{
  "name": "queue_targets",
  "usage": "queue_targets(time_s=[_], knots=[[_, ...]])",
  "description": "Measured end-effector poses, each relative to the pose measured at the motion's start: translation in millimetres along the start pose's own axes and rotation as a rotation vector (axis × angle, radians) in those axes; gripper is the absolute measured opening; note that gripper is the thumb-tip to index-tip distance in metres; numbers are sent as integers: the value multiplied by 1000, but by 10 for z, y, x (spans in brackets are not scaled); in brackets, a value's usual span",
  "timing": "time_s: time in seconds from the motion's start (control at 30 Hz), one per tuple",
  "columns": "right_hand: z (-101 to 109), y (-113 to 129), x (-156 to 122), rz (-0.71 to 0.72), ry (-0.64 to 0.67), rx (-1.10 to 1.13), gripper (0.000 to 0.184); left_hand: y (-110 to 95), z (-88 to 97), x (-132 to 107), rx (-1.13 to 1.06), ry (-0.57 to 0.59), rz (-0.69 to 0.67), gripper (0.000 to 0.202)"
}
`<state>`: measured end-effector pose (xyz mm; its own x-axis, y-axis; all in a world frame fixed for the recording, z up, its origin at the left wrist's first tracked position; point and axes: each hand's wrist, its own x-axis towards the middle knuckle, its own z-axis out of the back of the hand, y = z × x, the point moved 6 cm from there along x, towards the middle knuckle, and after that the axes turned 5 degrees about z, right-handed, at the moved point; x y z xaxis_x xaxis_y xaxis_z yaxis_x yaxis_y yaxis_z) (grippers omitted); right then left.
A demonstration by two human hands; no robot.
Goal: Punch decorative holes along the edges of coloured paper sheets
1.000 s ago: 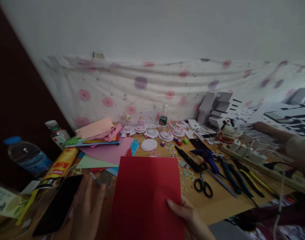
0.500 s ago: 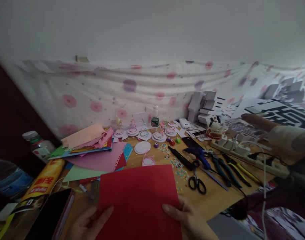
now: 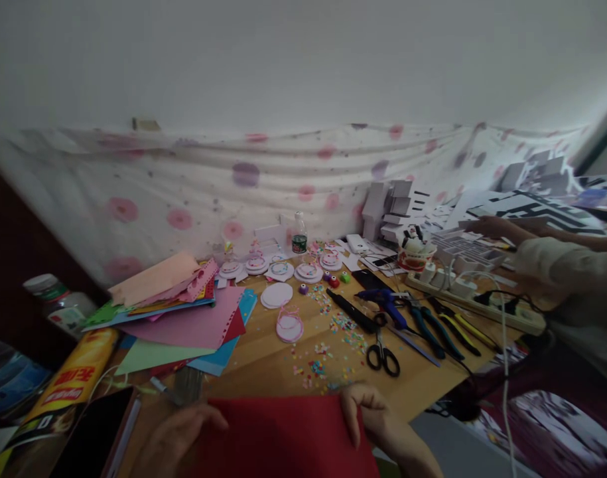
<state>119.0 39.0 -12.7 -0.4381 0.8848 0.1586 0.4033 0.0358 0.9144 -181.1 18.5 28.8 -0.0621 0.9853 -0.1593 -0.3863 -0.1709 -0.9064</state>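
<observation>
A sheet of red paper (image 3: 283, 435) lies low in front of me, its far edge over the table's near side and its lower part cut off by the frame. My right hand (image 3: 370, 421) grips its upper right corner, thumb on top and fingers behind. At the left edge, my left hand (image 3: 184, 431) pinches the sheet; its fingers are partly hidden. Just beyond the paper are scattered colourful confetti bits (image 3: 320, 368) and a white disc with pink string (image 3: 289, 326).
Coloured papers (image 3: 184, 325) are stacked left, near a phone (image 3: 94, 435) and yellow package (image 3: 67, 378). Scissors (image 3: 383, 358), a blue glue gun (image 3: 387, 305), pliers (image 3: 457, 325) and a power strip (image 3: 482, 305) lie right. A co-worker's arm (image 3: 556, 265) reaches in at the right.
The red sheet has come down and nearer to me, uncovering the string-topped disc and confetti. My right hand has shifted to the sheet's upper corner. The view has turned slightly right.
</observation>
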Motion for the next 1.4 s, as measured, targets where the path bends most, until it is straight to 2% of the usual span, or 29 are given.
queue_targets(time_s=[0.07, 0.13, 0.23, 0.3, 0.37, 0.43, 0.5, 0.57, 0.6, 0.67, 0.77, 0.87, 0.93, 1.03, 1.23, 1.4], knots=[[-10, -31, -4, -15, 9, -29, 29, -53, -80, -26, -98, -133, 81, 38], [-20, -36, -19, -35, 1, -53, 29, -69, -143, -77, -230, -273, 111, 46], [-46, 58, -84, -96, 58, -65, 17, -34, -203, -120, -372, -320, 137, 55], [-72, 235, -130, -115, 147, -37, 17, -49, -202, -108, -377, -245, 142, 54], [-91, 480, -126, -100, 186, -25, 35, -165, -163, -89, -332, -175, 90, 50], [-141, 710, -46, -75, 142, -86, 44, -400, -150, -76, -266, -107, -2, 44], [-298, 852, 86, -56, 109, -164, 47, -711, -211, -80, -183, -27, -82, 35], [-530, 869, 225, -55, 113, -206, 51, -1034, -356, -103, -79, 95, -154, 26], [-631, 832, 284, -67, 108, -241, 45, -1161, -442, -118, -19, 164, -172, 24], [-753, 703, 351, -101, 71, -262, 39, -1315, -520, -134, 41, 178, -194, 36], [-701, 461, 308, -154, -68, -160, 48, -1251, -488, -145, 66, 80, -173, 52], [-528, 253, 164, -191, -212, -68, 50, -945, -444, -204, 74, 5, -74, 39], [-453, 157, 82, -221, -250, -50, 50, -754, -471, -270, 68, -11, -12, 38], [-403, 98, 20, -263, -265, -55, 48, -609, -571, -342, 3, 2, 35, 33], [-401, 262, 66, -291, -241, -100, 47, -658, -648, -288, -169, 7, 52, 20], [-451, 598, 200, -220, -191, -232, 49, -950, -607, -176, -141, 34, -30, 18]])
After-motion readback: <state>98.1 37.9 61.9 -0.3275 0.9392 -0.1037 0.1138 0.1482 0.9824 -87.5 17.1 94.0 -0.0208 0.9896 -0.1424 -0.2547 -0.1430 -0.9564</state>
